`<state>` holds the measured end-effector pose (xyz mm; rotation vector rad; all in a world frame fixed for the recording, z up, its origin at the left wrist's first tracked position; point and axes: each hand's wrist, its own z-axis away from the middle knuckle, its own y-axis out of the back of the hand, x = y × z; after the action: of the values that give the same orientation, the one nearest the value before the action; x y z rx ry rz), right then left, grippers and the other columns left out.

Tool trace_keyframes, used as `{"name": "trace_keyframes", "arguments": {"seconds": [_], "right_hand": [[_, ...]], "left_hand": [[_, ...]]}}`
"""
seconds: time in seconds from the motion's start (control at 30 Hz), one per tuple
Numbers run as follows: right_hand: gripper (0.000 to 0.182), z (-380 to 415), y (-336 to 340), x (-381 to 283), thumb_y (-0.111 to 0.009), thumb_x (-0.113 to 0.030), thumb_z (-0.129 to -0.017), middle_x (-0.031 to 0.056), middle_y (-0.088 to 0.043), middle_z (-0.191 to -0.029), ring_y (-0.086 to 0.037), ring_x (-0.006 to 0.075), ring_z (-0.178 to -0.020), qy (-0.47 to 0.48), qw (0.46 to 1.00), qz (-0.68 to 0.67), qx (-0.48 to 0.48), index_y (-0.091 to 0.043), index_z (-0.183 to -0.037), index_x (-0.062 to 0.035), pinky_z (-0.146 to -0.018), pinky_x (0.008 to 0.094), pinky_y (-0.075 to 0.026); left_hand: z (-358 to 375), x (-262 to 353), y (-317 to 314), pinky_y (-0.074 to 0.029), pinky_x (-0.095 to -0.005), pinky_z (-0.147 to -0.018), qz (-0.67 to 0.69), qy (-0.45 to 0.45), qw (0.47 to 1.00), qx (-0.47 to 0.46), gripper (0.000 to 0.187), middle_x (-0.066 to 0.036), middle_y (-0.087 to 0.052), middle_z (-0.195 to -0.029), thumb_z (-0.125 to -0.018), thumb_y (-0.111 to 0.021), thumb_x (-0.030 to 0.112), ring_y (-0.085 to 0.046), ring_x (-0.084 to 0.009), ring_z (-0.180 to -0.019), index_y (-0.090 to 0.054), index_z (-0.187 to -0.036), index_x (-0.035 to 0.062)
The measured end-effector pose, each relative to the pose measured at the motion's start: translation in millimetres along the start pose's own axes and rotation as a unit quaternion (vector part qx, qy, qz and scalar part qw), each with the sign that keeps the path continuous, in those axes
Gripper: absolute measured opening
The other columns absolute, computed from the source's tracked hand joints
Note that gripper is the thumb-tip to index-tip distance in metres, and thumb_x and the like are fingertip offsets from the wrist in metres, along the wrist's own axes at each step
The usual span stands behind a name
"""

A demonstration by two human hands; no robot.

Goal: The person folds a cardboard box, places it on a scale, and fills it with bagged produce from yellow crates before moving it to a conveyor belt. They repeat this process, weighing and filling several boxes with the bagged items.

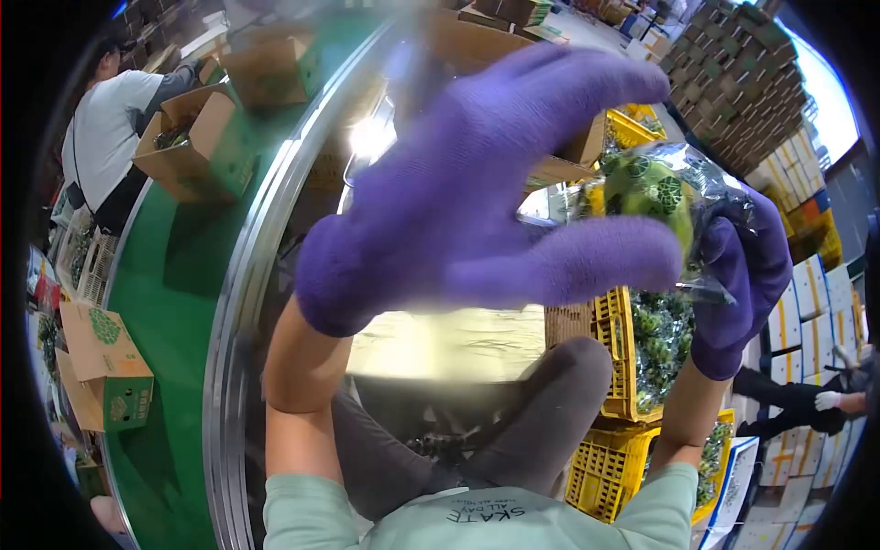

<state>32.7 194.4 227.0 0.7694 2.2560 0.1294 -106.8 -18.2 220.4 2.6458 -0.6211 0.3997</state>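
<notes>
The right hand (747,266) grips a clear bag of green produce (651,188) at two o'clock, fingers curled on its edge. The left hand (458,174) is spread open beside it; contact is unclear. Yellow crate (616,357), four o'clock; green belt (183,321), nine.

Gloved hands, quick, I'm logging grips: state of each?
Right hand: closed on a clear bag of green produce.
Left hand: open, thumb spread; contact with the bag can't be told.
</notes>
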Motion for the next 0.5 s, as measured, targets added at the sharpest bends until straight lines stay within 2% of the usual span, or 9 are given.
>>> {"name": "trace_keyframes", "arguments": {"seconds": [0.07, 0.1, 0.2, 0.3, 0.4, 0.5], "right_hand": [[0.031, -2, -7, -4, -0.068, -0.015, -0.087, 0.0044, -0.065, -0.102, -0.059, 0.0096, -0.091, 0.005, 1.000, -0.015, -0.006, -0.062, -0.112, 0.0032, -0.085, 0.0240, -0.045], [0.034, -3, -9, -5, -0.070, -0.017, -0.086, 0.0055, -0.066, -0.103, -0.060, 0.0103, -0.092, 0.031, 0.999, 0.017, -0.012, -0.061, -0.113, 0.0031, -0.086, 0.0249, -0.045], [0.042, 0, -13, -7, -0.074, -0.022, -0.083, 0.0082, -0.066, -0.107, -0.061, 0.0123, -0.094, 0.051, 0.997, 0.051, -0.010, -0.061, -0.115, 0.0030, -0.088, 0.0276, -0.046], [0.041, 4, -17, -9, -0.077, -0.020, -0.081, 0.0096, -0.067, -0.105, -0.061, 0.0130, -0.093, 0.062, 0.997, 0.033, 0.022, -0.063, -0.111, 0.0035, -0.086, 0.0273, -0.047], [0.039, 9, -17, -10, -0.076, -0.019, -0.081, 0.0101, -0.067, -0.105, -0.062, 0.0134, -0.093, 0.068, 0.997, 0.012, 0.027, -0.063, -0.111, 0.0036, -0.086, 0.0275, -0.047], [0.038, 9, -19, -10, -0.075, -0.017, -0.082, 0.0103, -0.067, -0.107, -0.062, 0.0135, -0.094, 0.054, 0.998, -0.030, 0.026, -0.063, -0.111, 0.0036, -0.087, 0.0278, -0.047]], "left_hand": [[6, -6, -11, -0.046, -0.0396, -0.093, 0.026, 0.036, 0.998, -0.047, 0.082, -0.024, -0.054, -0.120, -0.070, -0.080, 0.041, -0.056, -0.0346, -0.110, -0.046, -0.128, -0.0043], [8, -9, -16, -0.044, -0.0398, -0.096, 0.089, 0.038, 0.994, -0.057, 0.087, -0.025, -0.052, -0.123, -0.069, -0.081, 0.042, -0.054, -0.0358, -0.114, -0.042, -0.131, -0.0053], [10, -13, -21, -0.039, -0.0401, -0.103, 0.139, 0.041, 0.987, -0.075, 0.098, -0.028, -0.048, -0.130, -0.068, -0.082, 0.040, -0.048, -0.0388, -0.123, -0.032, -0.138, -0.0066], [10, -11, -22, -0.040, -0.0400, -0.102, 0.179, 0.015, 0.982, -0.062, 0.096, -0.026, -0.049, -0.128, -0.065, -0.084, 0.035, -0.049, -0.0379, -0.121, -0.034, -0.138, -0.0044], [9, -2, -27, -0.042, -0.0404, -0.100, 0.139, 0.006, 0.987, -0.075, 0.094, -0.023, -0.051, -0.123, -0.060, -0.087, 0.028, -0.051, -0.0374, -0.118, -0.038, -0.136, 0.0006], [9, -1, -31, -0.045, -0.0413, -0.097, 0.061, -0.014, 0.997, -0.043, 0.088, -0.020, -0.054, -0.116, -0.057, -0.087, 0.023, -0.054, -0.0369, -0.112, -0.044, -0.131, 0.0053]]}}
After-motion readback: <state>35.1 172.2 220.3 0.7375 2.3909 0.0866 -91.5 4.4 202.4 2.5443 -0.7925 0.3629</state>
